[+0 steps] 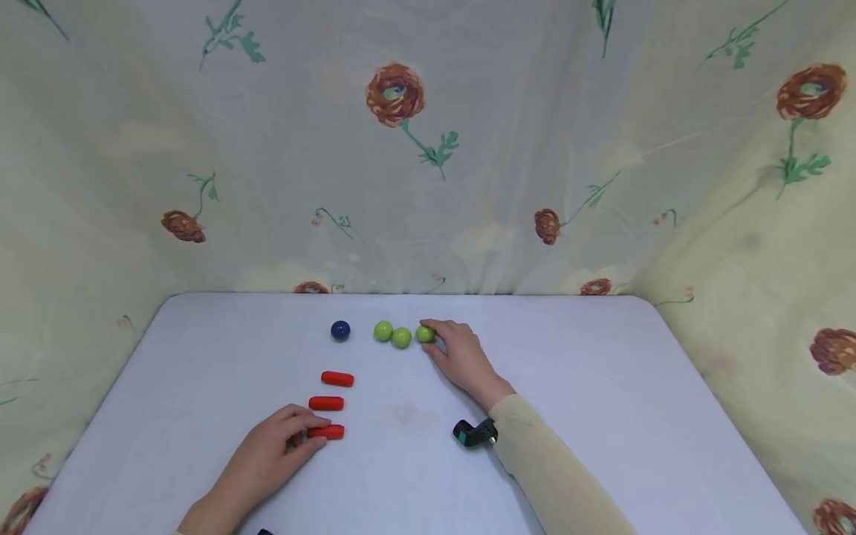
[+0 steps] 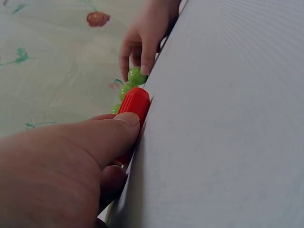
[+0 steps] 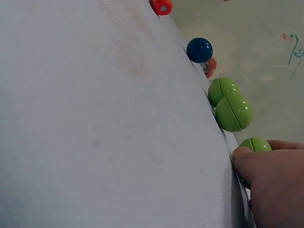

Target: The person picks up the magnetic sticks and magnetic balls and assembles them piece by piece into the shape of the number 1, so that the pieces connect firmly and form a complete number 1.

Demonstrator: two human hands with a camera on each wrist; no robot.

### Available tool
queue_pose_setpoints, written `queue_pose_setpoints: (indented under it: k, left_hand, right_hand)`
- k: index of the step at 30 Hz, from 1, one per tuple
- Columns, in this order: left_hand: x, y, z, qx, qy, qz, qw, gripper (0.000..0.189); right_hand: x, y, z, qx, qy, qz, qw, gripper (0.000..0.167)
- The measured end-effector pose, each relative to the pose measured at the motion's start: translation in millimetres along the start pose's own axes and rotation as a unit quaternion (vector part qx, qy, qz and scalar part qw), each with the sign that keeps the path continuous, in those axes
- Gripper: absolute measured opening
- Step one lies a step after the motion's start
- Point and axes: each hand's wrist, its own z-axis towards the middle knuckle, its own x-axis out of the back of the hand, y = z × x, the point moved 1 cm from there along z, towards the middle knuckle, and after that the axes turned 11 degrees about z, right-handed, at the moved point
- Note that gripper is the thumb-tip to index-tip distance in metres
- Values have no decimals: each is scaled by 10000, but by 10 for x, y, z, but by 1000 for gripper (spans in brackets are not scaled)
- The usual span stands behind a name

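My left hand (image 1: 274, 449) pinches the nearest of three short red cylinders (image 1: 334, 432) between thumb and fingers. That cylinder (image 2: 135, 103) has a ribbed end in the left wrist view; its far end is covered by my fingers. Beyond it lie the middle red cylinder (image 1: 326, 403) and the farthest red cylinder (image 1: 337, 379). At the back, my right hand (image 1: 464, 360) holds a glossy green ball (image 1: 424, 334) between thumb and fingers. A seam line runs round this ball (image 3: 257, 144). Two more green balls, the left one (image 1: 383, 331) and the middle one (image 1: 401, 338), sit close together beside it.
A dark blue ball (image 1: 340, 331) rests left of the green balls. On the right wrist is a black strapped device (image 1: 473, 433). The white table (image 1: 602, 401) reaches back to a flowered cloth (image 1: 481, 171) that hangs behind it and along both sides.
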Motion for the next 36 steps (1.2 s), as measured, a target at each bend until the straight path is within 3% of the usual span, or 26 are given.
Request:
queue_pose_setpoints:
  k: [21, 36]
  left_hand:
    - [-4, 16, -12, 51, 9, 89, 9999, 29]
    - [6, 48, 7, 27, -96, 70, 9999, 29]
  right_hand:
    - [249, 36, -261, -230, 89, 743, 9969, 43]
    - [287, 20, -617, -383, 160, 831, 9957, 41]
